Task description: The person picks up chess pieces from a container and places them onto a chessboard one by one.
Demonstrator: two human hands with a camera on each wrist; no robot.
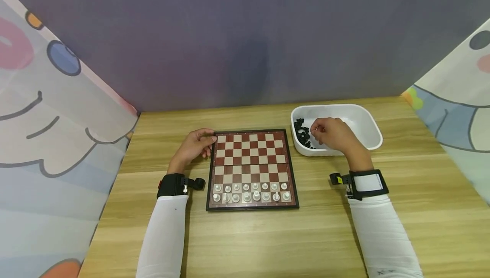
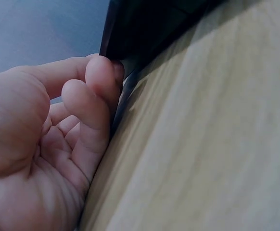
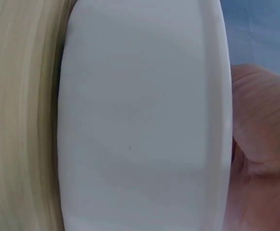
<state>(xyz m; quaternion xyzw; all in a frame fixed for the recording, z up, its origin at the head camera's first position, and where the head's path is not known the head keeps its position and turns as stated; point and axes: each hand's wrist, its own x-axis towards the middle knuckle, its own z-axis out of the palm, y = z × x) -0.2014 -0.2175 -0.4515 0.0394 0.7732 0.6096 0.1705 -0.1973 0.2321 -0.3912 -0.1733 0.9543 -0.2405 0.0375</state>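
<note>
A chessboard [image 1: 250, 159] with red-brown and cream squares lies flat on the table. White chess pieces [image 1: 255, 196] stand in two rows along its near side. My left hand [image 1: 197, 145] holds the board's far left corner; in the left wrist view, the thumb and fingers [image 2: 84, 115] meet at its dark edge. Over the white plastic box [image 1: 361, 127], my right hand [image 1: 334, 133] reaches in with bent fingers, close to a heap of black chess pieces [image 1: 302, 135]. Whether a piece is between its fingertips cannot be seen, since the box wall [image 3: 145, 120] covers them in the right wrist view.
The wooden table [image 1: 252, 244] runs up to a grey partition [image 1: 245, 39] behind the board and box. Cartoon-printed panels [image 1: 49, 112] border the left and right sides. A strip of tabletop separates the board from the box.
</note>
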